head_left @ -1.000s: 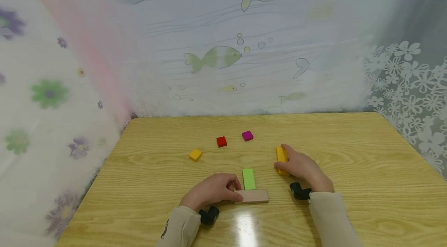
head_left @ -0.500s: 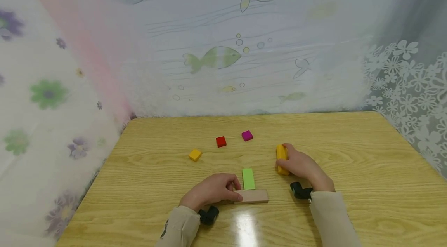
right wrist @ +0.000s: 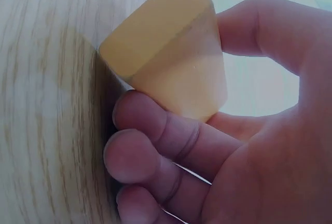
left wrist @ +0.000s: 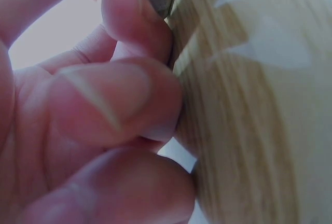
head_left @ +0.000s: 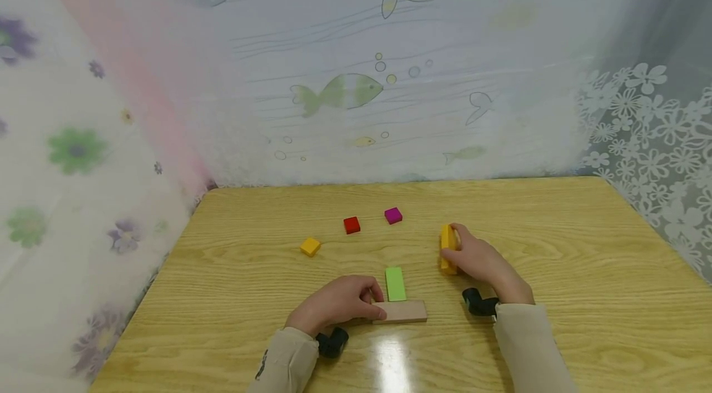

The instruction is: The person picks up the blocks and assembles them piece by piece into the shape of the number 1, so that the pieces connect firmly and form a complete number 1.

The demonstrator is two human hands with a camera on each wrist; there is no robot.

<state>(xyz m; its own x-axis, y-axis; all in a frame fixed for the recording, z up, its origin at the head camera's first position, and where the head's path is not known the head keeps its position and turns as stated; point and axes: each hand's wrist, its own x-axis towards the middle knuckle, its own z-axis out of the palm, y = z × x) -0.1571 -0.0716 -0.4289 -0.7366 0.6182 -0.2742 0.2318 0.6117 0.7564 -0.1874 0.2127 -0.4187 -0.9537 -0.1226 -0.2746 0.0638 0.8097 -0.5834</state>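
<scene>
Left hand (head_left: 338,303) is pinching a wood block (head_left: 406,311) on the bench (head_left: 245,312), green block (head_left: 395,283) sitting right by it; right hand (head_left: 487,263) is gripping a chunky yellow block (head_left: 447,248).

In the head view, we lose part of the wooden plank (head_left: 406,311) behind the left hand (head_left: 336,303) and some of the long yellow block (head_left: 447,251) behind the right hand (head_left: 485,263). We cannot read the marking (head_left: 261,364) on the left sleeve (head_left: 288,359); the desk (head_left: 250,214) is cropped below.

A homelike corner, by its fish-print curtain (head_left: 334,41) at twelve o'clock, flowered curtain (head_left: 61,207) at nine, white flowers (head_left: 648,84) at three and wooden table (head_left: 250,214) at six.
</scene>
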